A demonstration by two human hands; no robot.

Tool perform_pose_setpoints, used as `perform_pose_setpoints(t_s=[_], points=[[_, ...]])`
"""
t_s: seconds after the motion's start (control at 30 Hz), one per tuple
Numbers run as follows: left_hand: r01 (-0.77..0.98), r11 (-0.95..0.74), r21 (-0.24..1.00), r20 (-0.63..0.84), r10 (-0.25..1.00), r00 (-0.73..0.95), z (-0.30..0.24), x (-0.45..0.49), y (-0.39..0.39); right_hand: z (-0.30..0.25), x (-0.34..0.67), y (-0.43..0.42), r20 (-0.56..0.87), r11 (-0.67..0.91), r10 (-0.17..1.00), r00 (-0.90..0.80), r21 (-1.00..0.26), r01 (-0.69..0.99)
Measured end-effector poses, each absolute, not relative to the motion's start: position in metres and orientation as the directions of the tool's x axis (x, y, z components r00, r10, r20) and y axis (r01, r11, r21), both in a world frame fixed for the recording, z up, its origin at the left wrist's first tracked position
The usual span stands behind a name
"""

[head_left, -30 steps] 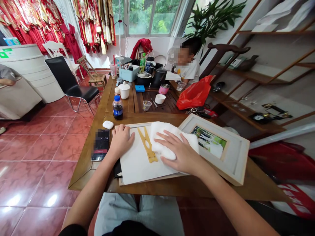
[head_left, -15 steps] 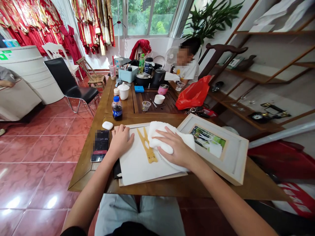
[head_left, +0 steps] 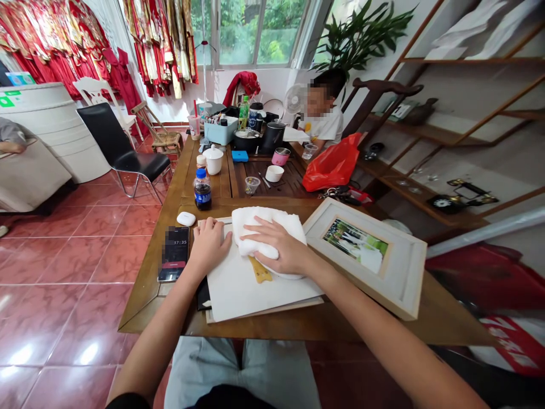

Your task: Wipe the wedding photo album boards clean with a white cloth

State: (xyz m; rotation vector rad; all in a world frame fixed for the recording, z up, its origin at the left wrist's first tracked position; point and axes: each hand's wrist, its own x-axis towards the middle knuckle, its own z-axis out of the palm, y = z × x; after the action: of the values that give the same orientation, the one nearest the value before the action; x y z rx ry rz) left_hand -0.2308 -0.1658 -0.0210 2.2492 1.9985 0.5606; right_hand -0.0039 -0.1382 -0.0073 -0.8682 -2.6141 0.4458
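Evidently, the cloth point(head_left: 290, 220) lies bunched on the upper part of the sheet point(head_left: 247, 301), soft, white and fluffy, covering much of a flat yellow cutout point(head_left: 261, 274) whose face end shows toward the sheet's near edge. I have the right hand point(head_left: 283, 247) palm down on the cloth, fingers fanned wide, forearm angled in from the lower right. The left hand point(head_left: 209, 243) rests at the sheet's far left corner, fingers close and slightly bent, thumb apart; whether it pinches the edge, I cannot tell. Right of the sheet, a pale wooden frame point(head_left: 402, 278) holds a photo point(head_left: 357, 244) within a wide light border. Beyond the sheet I make out a plastic bottle point(head_left: 202, 194) of dark liquid, a clear cup point(head_left: 252, 185) with small bits inside, and a blue bin point(head_left: 222, 133) crammed with small items. Left of the sheet lies a glossy phone point(head_left: 175, 254).
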Motion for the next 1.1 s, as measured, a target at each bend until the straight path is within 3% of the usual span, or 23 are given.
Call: perform_pose_setpoints(t_s=[0.37, 0.8, 1.1], points=[[0.942, -0.149, 0.299, 0.222, 0.971, 0.083, -0.022, -0.231, -0.165, -0.004, 0.029, -0.216, 0.177, 0.814, 0.549, -0.817, -0.335, 0.474], [0.953, -0.157, 0.257, 0.213, 0.972, 0.102, -0.020, -0.232, -0.164, -0.007, -0.015, -0.124, 0.195, 0.777, 0.605, -0.772, -0.358, 0.519], [0.959, -0.141, 0.247, 0.198, 0.976, 0.093, -0.022, -0.231, -0.165, -0.007, -0.007, -0.151, 0.196, 0.818, 0.549, -0.812, -0.323, 0.475]])
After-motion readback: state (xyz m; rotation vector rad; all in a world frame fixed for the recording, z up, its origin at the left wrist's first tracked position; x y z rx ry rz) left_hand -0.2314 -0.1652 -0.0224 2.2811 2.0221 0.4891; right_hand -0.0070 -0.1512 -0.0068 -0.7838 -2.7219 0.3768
